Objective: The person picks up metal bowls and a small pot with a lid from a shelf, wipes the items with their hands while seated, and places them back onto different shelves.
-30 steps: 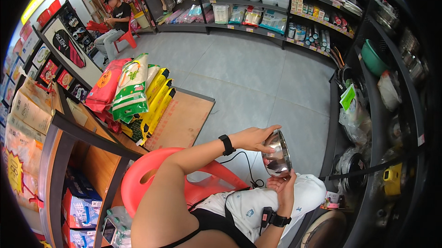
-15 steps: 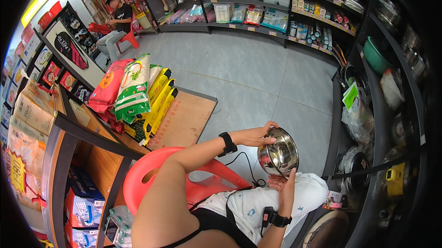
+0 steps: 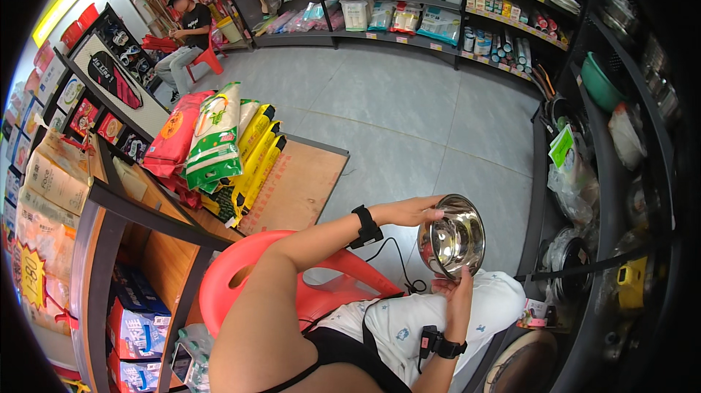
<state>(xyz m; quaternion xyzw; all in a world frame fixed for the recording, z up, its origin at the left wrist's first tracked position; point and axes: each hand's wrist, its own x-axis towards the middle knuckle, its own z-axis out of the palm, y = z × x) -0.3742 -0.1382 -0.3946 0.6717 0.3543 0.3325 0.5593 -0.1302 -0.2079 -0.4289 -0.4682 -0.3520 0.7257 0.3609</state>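
Observation:
A shiny stainless steel bowl is tilted on its side in front of me, its mirror-like inside turned toward me and to the right. My left hand grips its upper left rim, the thumb over the edge and the other fingers behind, partly hidden. From below, my right hand holds the lower rim, thumb up against the metal and fingers under the bowl. Both wrists carry black straps. White patterned cloth covers my lap beneath the right forearm.
A red plastic stool stands left of me. Rice bags lie stacked on a wooden board. Shelves with pans and a green basin line the right side. A seated person is far left. A black cable hangs near the bowl.
The bowl has turned so that more of its inside faces me, and it has shifted slightly right. Both hands have stayed on it, the left with its fingers now more behind the rim.

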